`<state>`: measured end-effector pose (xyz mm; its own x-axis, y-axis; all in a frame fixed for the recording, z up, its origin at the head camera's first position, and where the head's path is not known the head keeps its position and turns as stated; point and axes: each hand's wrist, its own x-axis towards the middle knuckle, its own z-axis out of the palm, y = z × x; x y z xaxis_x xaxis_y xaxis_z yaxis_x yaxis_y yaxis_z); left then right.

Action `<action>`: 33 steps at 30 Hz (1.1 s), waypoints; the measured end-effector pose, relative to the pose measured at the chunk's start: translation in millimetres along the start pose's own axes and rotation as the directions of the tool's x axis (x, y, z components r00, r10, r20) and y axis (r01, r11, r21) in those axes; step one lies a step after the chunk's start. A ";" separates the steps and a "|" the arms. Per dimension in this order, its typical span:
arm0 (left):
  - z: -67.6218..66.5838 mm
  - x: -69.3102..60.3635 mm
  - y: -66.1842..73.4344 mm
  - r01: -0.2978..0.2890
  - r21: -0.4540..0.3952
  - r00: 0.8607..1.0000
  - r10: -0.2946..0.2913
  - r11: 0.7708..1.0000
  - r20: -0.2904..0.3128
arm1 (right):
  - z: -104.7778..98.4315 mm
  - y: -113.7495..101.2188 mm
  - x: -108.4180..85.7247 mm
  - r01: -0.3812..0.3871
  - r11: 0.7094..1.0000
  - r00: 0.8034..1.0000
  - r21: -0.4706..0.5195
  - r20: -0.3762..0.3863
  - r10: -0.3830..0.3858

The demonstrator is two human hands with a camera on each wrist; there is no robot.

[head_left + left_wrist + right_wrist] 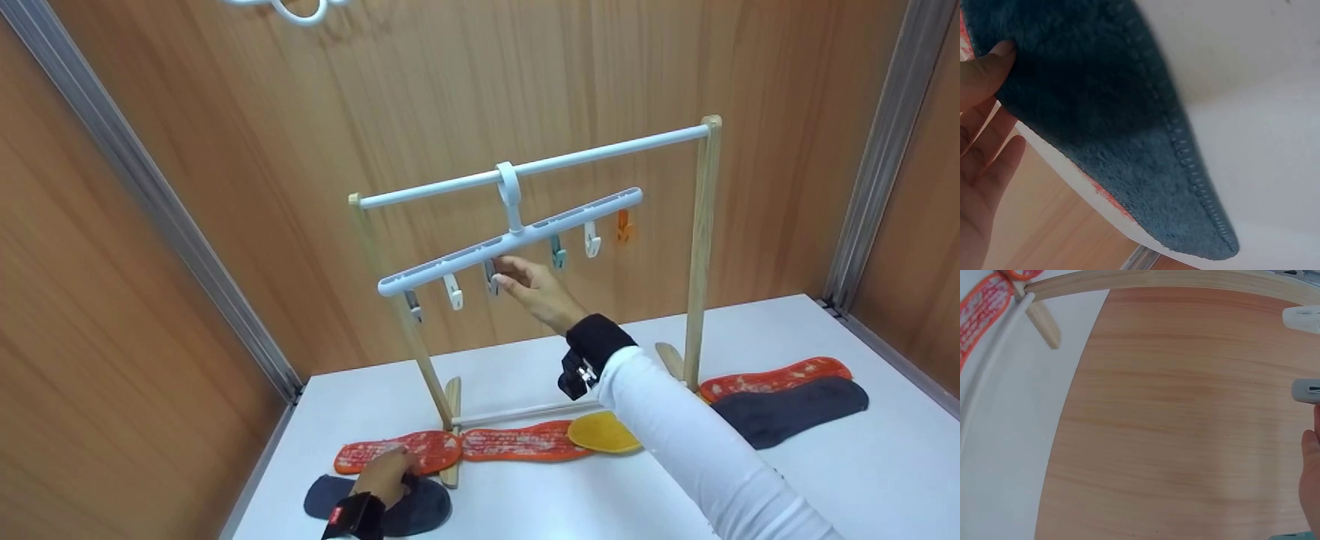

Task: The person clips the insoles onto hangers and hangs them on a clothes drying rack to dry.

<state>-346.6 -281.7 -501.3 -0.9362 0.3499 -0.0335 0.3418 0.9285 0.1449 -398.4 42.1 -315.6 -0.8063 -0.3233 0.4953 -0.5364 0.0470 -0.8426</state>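
In the head view my right hand [540, 291] reaches up to a grey clip [491, 277], pinching it between thumb and fingers. This clip hangs from a pale blue bar hanger [457, 261] with several other clips, among them a white clip [453, 292] and a teal clip [558, 252]. Down on the table my left hand [386, 476] pinches the edge of a dark blue insole [1112, 112], thumb on its upper face and fingers along the edge. Beside it lies a red patterned insole [435, 452]. The right wrist view catches only part of the right hand [1310, 467].
The hanger hooks over the white top rail [600, 152] of a wooden stand [702, 262]. Another red insole [517, 441] and a yellow insole [604, 433] lie by its base. At right are a dark insole [791, 412] and a red one [787, 375]. Wood panels surround the white table [570, 495].
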 end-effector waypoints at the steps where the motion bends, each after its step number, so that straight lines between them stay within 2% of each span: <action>1: -1.8 -1.4 -0.2 -0.015 -0.006 1.000 0.014 1.000 -0.011 | -0.1 0.1 0.0 0.000 1.000 1.000 0.001 0.000 0.000; 5: -13.9 -7.0 0.5 -0.053 -0.053 0.999 0.052 0.997 -0.017 | -1.0 -0.7 0.3 0.003 1.000 1.000 0.002 0.005 -0.003; 11: -35.6 -12.6 8.0 -0.075 -0.120 0.996 0.081 0.990 0.039 | -1.9 -2.2 -0.6 0.003 1.000 1.000 -0.009 0.010 -0.003; 14: -44.6 -14.4 12.3 -0.114 -0.130 0.993 0.118 0.985 0.022 | -1.1 -3.3 -0.9 0.007 1.000 1.000 -0.007 0.009 -0.007; 18: -57.9 -16.6 19.6 -0.120 -0.143 0.993 0.122 0.982 0.008 | 1.1 -5.6 -1.0 0.006 1.000 1.000 0.003 0.007 -0.006; 22: -71.4 -17.1 32.7 -0.088 -0.175 0.996 0.092 0.981 0.018 | 3.3 -8.2 -1.8 -0.001 1.000 1.000 -0.001 0.003 0.001; 29: -84.8 -14.5 58.3 -0.104 -0.160 0.994 0.099 0.982 -0.040 | 0.6 -7.9 -4.4 0.010 1.000 1.000 -0.018 0.010 -0.010; 33: -88.5 -12.4 66.2 -0.124 -0.138 0.987 0.109 0.983 -0.115 | -2.2 -6.8 -5.4 0.014 1.000 1.000 -0.006 0.015 -0.014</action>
<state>-319.6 -235.6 -403.8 -0.8966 0.4322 0.0962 0.4410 0.8518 0.2828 -391.0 45.6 -312.1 -0.7951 -0.3377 0.5037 -0.5491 0.0483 -0.8344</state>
